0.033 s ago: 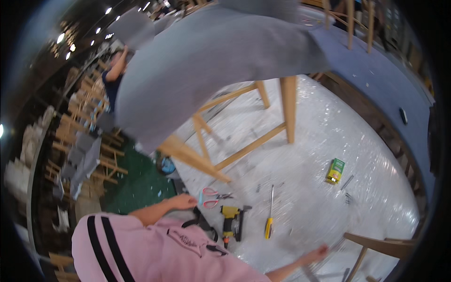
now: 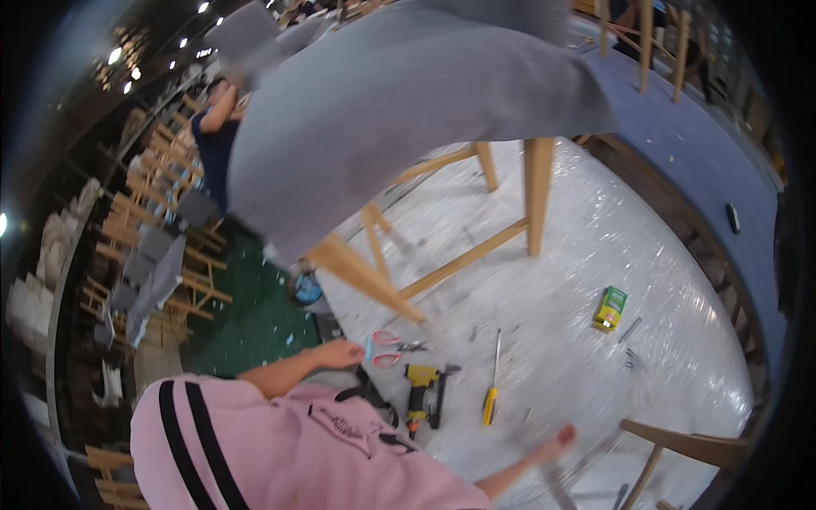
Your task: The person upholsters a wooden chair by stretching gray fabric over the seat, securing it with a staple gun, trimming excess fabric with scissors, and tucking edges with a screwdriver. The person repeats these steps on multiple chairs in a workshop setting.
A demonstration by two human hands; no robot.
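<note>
My left hand [image 2: 342,354] is at the table's near left edge, beside red-handled pliers or scissors [image 2: 388,349]; its fingers look loosely curled, but whether they hold anything is unclear. Low over the table on the right is my right hand [image 2: 559,439], blurred, so its fingers cannot be read. A yellow and black staple gun [image 2: 422,393] and a yellow-handled screwdriver [image 2: 490,399] lie between the hands. Ahead stands a stool or chair with wooden legs [image 2: 537,200] and a grey fabric cover [image 2: 399,93] draped over its top. Neither hand touches it.
Clear plastic wrap covers the table [image 2: 552,331]. On it are a green and yellow box [image 2: 609,308] and loose staple strips [image 2: 630,330]. A curved wooden frame [image 2: 680,442] is at lower right. Another person [image 2: 217,140] works at far left, near stacked wooden chair frames [image 2: 153,221].
The whole view has shifted slightly, moving the chair rightward in the picture. My right hand has moved a little left and away from me. My left hand stays beside the red-handled tool.
</note>
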